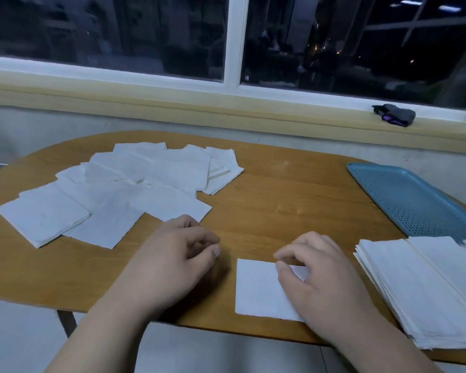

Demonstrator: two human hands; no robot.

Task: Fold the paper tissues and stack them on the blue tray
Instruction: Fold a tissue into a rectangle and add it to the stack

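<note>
Worktop [280, 200]: one, oval, wood-grained, below a window sill [226, 109].

Loose tissues [113, 195]: white sheets fanned across the far left of the worktop. About ten show, but they overlap and an exact count cannot be made.

Folded tissue [256, 289]: one, a white rectangle lying flat at the near edge, right of centre, partly covered by the right hand.

Tissue stacks [414, 286]: two thick piles side by side at the near right. The corner of a third shows at the frame's edge. Their far edge hides the near end of the blue tray.

Blue tray [404, 195]: one, with a perforated floor, on the far right of the worktop, angled away from the viewer.

Left hand [172, 262]: over bare wood just left of the folded tissue, with fingers loosely curled, thumb near forefinger, holding nothing.

Right hand [320, 281]: resting on the folded tissue, with the thumb and curled forefinger closed on its far edge. The fingertips are blurred.

Dark bundle [394, 114]: one, with a purple patch, on the sill at the right.
</note>
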